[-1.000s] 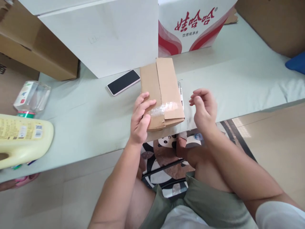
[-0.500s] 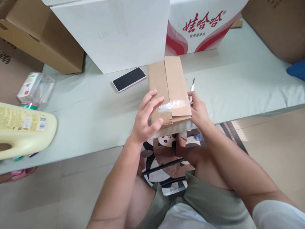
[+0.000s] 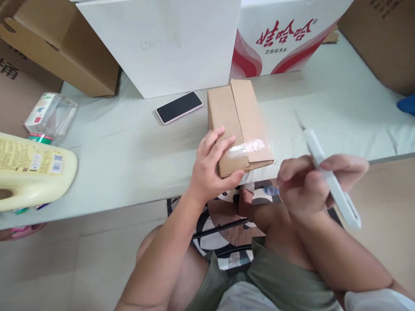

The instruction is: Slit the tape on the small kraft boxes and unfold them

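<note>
A small cardboard box [image 3: 223, 108] rests at the table's near edge, with clear tape [image 3: 246, 149] across its top seam near the front end. My left hand [image 3: 212, 164] grips its front left corner, fingers on the top and thumb along the front edge. To the right of the box, raised off the table, my right hand [image 3: 311, 183] is closed around a white-handled craft knife [image 3: 333, 185]. Its blade points away from me and looks blurred. A phone [image 3: 179, 107] lies screen up to the left of the box.
Two white cartons [image 3: 181, 47] stand behind the box. On the left are a brown carton [image 3: 81, 65], a clear plastic bottle [image 3: 53, 114] on its side and a yellow jug [image 3: 35, 170]. Another brown carton [image 3: 382, 43] stands at the right. A pale cloth [image 3: 129, 164] covers the table.
My right hand has moved from the box's right side outward to the right and up, carrying the craft knife. My left hand stays on the box. The view has shifted slightly.
</note>
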A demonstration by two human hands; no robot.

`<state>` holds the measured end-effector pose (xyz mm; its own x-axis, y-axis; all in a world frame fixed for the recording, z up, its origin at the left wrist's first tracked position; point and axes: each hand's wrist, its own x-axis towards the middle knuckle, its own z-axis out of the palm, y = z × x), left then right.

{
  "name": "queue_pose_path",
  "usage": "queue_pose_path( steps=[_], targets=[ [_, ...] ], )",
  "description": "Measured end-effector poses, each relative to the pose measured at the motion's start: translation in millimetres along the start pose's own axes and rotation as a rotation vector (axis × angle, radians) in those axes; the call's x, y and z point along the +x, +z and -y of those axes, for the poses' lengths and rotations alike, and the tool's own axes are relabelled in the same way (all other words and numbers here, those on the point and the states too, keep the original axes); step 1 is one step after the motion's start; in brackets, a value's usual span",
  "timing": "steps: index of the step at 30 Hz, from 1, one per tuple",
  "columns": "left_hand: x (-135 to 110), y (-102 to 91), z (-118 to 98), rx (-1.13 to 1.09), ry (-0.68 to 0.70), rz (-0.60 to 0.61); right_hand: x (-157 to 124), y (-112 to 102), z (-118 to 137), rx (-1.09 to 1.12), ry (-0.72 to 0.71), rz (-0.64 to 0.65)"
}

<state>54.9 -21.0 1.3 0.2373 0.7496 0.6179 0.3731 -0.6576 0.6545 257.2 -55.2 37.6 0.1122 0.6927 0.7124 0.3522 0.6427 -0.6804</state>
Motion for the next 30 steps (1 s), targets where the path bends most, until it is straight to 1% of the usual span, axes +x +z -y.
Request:
queue_pose_path(
  steps=[2, 3, 4, 6, 9, 12, 18, 23, 26, 28, 30],
  targets=[
    [0, 2.9, 0, 0.004, 0.009, -0.021, -5, 3, 6, 0.132, -0.14, 0.052],
    [0, 3.8, 0, 0.008, 0.011, -0.025, -7, 3, 7, 0.14, -0.181, 0.062],
    [0, 4.3, 0, 0.014, 0.011, -0.026, -8, 3, 7, 0.095, -0.169, 0.114],
    [0, 4.3, 1, 0.026, 0.004, -0.021, -9, 1, 7, -0.042, -0.135, 0.171],
    [1, 2.9, 1, 0.043, 0.001, -0.012, -5, -6, 10, -0.208, -0.121, 0.16],
    [0, 2.4, 2, 0.066, 0.006, -0.016, 0, -11, 18, -0.311, -0.139, 0.128],
    [0, 2.4, 2, 0.055, 0.029, -0.016, 2, -12, 32, -0.41, -0.047, 0.167],
    [0, 0.2, 3, 0.044, 0.016, 0.027, 1, -10, 31, -0.398, -0.027, 0.049],
    [0, 0.4, 3, 0.047, 0.014, 0.007, 1, -9, 30, -0.394, -0.054, 0.088],
    [0, 1.5, 3, 0.055, 0.027, -0.007, 2, -10, 30, -0.403, -0.093, 0.132],
    [1, 3.2, 2, 0.07, 0.049, -0.017, 3, -11, 31, -0.441, -0.141, 0.145]
  ],
)
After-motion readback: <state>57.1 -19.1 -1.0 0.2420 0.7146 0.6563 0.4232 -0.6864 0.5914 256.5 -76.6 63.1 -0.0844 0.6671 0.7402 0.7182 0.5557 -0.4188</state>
